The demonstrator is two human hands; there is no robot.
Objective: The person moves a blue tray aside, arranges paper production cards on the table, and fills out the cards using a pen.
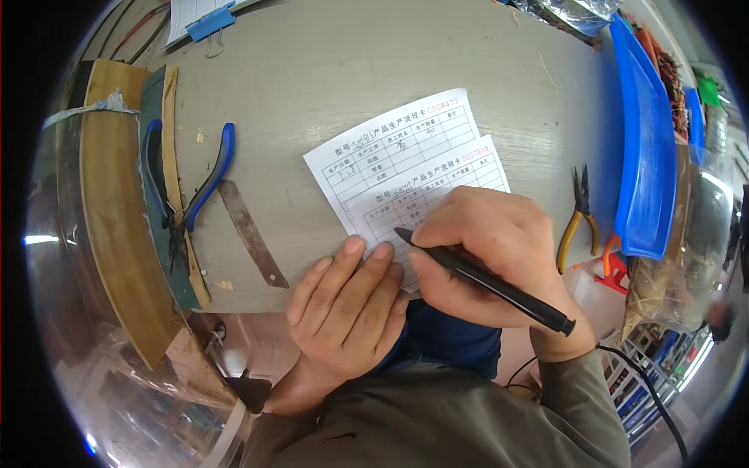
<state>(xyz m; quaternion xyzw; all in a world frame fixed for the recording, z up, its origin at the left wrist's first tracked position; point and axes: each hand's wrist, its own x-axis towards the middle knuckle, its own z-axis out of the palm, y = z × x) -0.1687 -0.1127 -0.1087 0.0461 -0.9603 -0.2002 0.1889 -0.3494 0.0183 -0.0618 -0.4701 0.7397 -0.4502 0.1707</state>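
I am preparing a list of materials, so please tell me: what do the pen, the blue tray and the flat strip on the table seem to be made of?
Pen: probably plastic, judging by its smooth black barrel with soft highlights.
Blue tray: likely moulded plastic, smooth, with even colour and rounded edges.
Flat strip: perhaps metal, dull, with brownish, rust-like staining.

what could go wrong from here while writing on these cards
The front card overlaps the rear card, so it might slide if the left hand eases its hold, spoiling the entry.

The black pen is in the right hand with its tip over small table cells, so writing could stray into a neighbouring row.

The yellow-handled needle-nose pliers lie near the workbench edge; a sweep of the right arm might knock them off.
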